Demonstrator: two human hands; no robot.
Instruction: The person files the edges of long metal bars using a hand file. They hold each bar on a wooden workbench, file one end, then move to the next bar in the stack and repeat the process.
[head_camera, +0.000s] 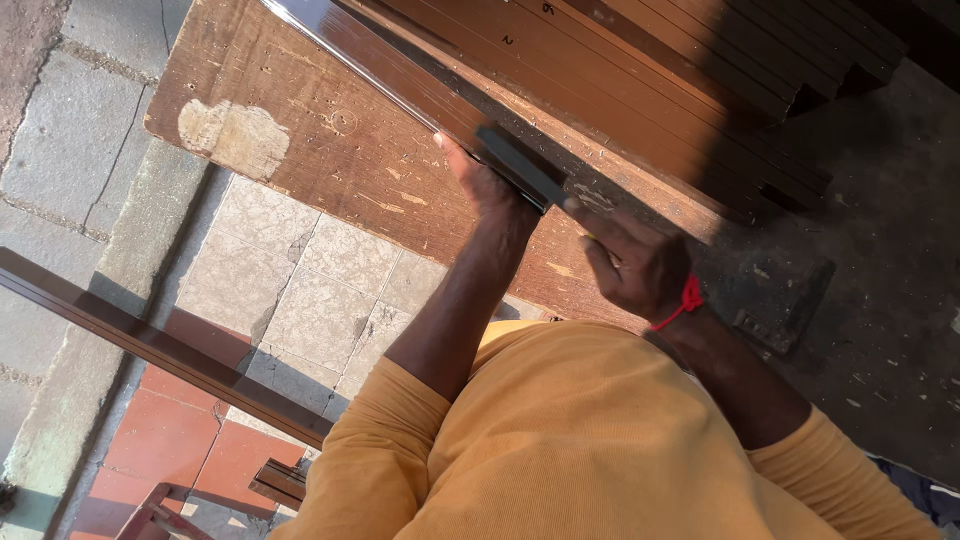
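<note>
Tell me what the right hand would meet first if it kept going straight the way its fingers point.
The right hand points up-left toward the dark flat block that the left hand holds against the long brown strip. It would likely meet that block's near end first, though depth is unclear from this view.

A worn reddish-brown bench (330, 140) carries a pale chipped patch and light scratches, and on it lies a glossy dark brown strip (400, 75) beside a stack of matching dark brown strips (680, 70). The person wears a mustard-yellow ribbed top (590, 440) and a bright red thread (688, 298) at 1 wrist. The floor shows beige mottled tiles (310, 290), terracotta red tiles (180, 430) and grey paving (70, 130).
</note>
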